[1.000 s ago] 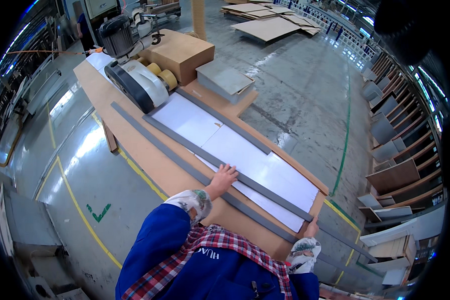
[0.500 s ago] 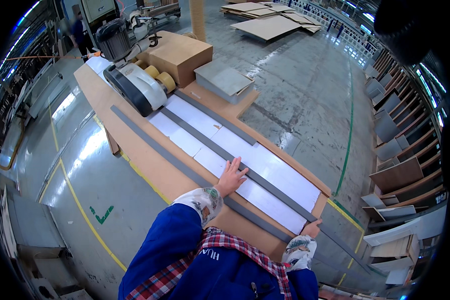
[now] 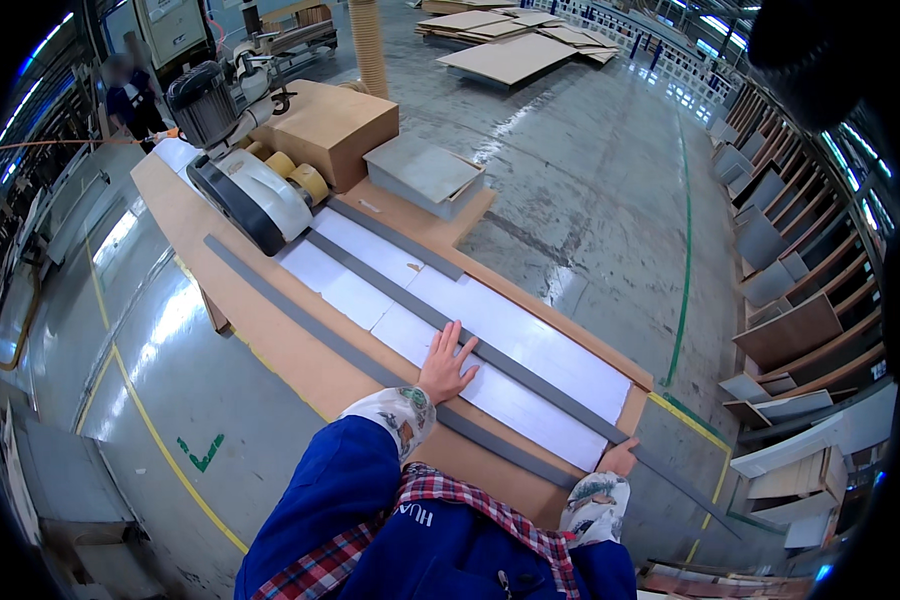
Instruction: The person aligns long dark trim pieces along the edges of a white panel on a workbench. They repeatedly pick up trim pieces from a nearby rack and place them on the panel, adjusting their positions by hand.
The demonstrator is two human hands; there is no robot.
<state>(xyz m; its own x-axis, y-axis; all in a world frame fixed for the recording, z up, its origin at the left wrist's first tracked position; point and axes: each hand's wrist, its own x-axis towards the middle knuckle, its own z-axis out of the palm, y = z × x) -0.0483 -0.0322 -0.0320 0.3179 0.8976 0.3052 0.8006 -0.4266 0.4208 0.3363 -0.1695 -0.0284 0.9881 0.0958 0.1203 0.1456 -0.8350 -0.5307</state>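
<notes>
My left hand point(image 3: 447, 367) lies with fingers spread on a long grey strip point(image 3: 530, 381) and the white board surface point(image 3: 410, 337) under it. At the bench's near right end, my right hand point(image 3: 618, 459) has its fingers closed round the same strip, which runs on past the bench. Its far end reaches the machine with a white rounded housing point(image 3: 278, 195). A second grey strip point(image 3: 300, 312) lies along the near side, partly behind my left forearm. Farther back, a shorter-looking grey strip point(image 3: 395, 237) also leads to the machine.
Beside the machine stand a brown box-shaped block point(image 3: 320, 125) and a grey box point(image 3: 425, 170). Stacked boards point(image 3: 510, 58) lie on the floor beyond. A rack with panels point(image 3: 790, 260) lines the right side. Two people point(image 3: 130, 95) stand at the far left.
The view has shifted slightly. The back strip's near end has slid toward the machine. Both hands keep to the middle strip, and another person shows at the far left.
</notes>
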